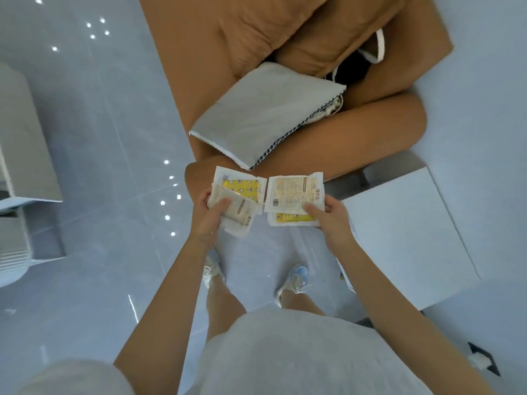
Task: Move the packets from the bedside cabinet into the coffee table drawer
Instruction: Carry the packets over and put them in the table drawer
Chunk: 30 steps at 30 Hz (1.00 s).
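Observation:
I hold flat white packets in both hands above the pale tiled floor. My left hand (209, 220) grips a small stack: a packet with a yellow patterned pad (241, 188) behind a plain beige one (238, 213). My right hand (332, 220) grips another stack, with a beige packet bearing a barcode (291, 192) on top and a yellow one (291, 219) beneath. The two stacks sit side by side, edges nearly touching. A white cabinet top (407, 240) lies just right of my right hand. No drawer is visible.
A tan sofa (256, 38) lies ahead with a grey cushion (265, 115) and a bag with white handles (376, 49). White furniture (22, 166) stands at the left edge. My feet in light shoes (293, 280) stand on glossy tiles (99, 138).

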Each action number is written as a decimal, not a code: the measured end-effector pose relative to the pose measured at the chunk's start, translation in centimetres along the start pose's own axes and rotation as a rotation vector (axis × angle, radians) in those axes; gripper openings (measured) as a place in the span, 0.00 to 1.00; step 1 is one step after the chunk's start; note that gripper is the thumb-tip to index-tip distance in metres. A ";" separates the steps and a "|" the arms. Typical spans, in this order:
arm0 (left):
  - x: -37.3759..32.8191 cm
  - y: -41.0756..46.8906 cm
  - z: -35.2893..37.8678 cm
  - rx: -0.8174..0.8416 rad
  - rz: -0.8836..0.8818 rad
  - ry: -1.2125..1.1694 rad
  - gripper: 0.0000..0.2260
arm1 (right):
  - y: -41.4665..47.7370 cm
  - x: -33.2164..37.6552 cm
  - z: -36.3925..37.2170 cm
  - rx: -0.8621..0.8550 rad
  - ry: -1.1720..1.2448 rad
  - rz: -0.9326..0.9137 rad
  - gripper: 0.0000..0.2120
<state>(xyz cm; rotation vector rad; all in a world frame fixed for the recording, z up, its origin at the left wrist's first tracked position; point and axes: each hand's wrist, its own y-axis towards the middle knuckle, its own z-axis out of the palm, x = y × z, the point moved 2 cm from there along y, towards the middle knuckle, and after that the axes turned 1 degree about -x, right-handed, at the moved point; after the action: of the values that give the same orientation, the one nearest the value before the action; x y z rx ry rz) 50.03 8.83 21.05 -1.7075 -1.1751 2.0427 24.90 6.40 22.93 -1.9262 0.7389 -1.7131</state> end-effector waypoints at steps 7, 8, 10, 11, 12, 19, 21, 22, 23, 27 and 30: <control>-3.6 3.2 -16.9 -0.128 0.003 -0.055 0.09 | -1.2 2.2 17.7 0.073 0.126 0.123 0.14; -4.1 3.6 -19.2 -0.144 -0.001 -0.075 0.09 | -1.3 2.7 20.2 0.083 0.140 0.129 0.15; -4.9 4.2 -23.3 -0.181 -0.003 -0.117 0.09 | -1.7 3.7 24.6 0.117 0.144 0.124 0.12; -5.3 4.5 -25.2 -0.199 -0.001 -0.138 0.09 | -1.9 4.2 26.8 0.132 0.134 0.125 0.11; -5.8 4.8 -26.9 -0.214 0.002 -0.160 0.08 | -1.9 4.7 28.7 0.145 0.115 0.129 0.10; -8.5 7.6 -36.9 -0.340 0.015 -0.313 0.08 | -0.8 8.6 40.8 0.278 0.005 0.079 0.12; -9.0 8.6 -39.0 -0.379 0.011 -0.356 0.07 | 0.2 9.8 43.7 0.320 -0.024 0.081 0.11; -9.4 9.3 -39.9 -0.400 0.013 -0.378 0.07 | 1.0 10.4 45.2 0.335 -0.044 0.078 0.11; -9.9 10.0 -40.8 -0.419 0.014 -0.399 0.07 | 1.7 11.1 46.6 0.344 -0.065 0.071 0.11; -12.8 13.1 -44.6 -0.483 0.049 -0.468 0.07 | 4.9 14.8 52.7 0.397 -0.137 0.036 0.10; -15.3 15.9 -47.3 -0.536 0.071 -0.538 0.07 | 7.3 17.9 57.4 0.429 -0.191 0.033 0.12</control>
<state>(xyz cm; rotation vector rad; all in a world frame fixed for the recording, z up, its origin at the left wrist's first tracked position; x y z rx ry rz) 102.21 8.91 21.13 -1.4260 -2.0038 2.4803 82.63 -11.78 24.55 -1.7309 0.2996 -1.4934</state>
